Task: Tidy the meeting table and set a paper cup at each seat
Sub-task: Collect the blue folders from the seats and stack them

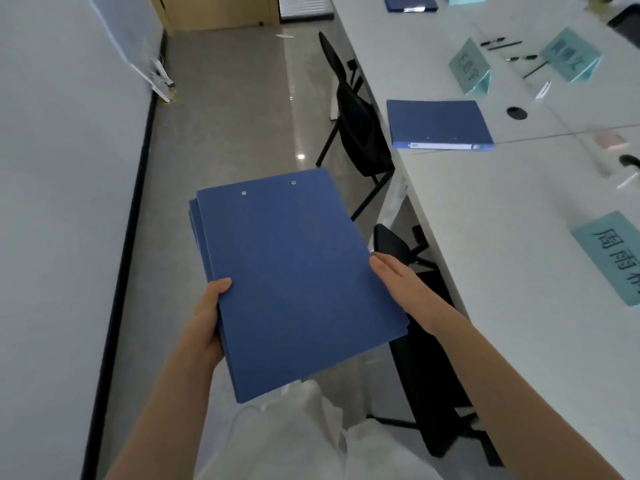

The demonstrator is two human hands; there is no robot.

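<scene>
A stack of blue folders (298, 278) is held out over the floor, just beside the white tabletop (519, 271) at the right. The left hand (207, 317) grips the stack's left edge, thumb curled over the top cover and fingers hidden beneath. The right hand (405, 289) lies flat against the right edge, fingers straight, its grip open and pressing rather than clasping. On the tabletop nearest is a teal name card (613, 254) with dark characters. Two black chairs (360, 133) are tucked along the tabletop's edge. Farther on lies a single blue folder (438, 124), flat near that edge, with a round cable hole (516, 112) beside it. Beyond stand two more teal name cards (472, 69), with several pens (502, 45) scattered between them. Another blue folder (410, 2) lies at the far end.
</scene>
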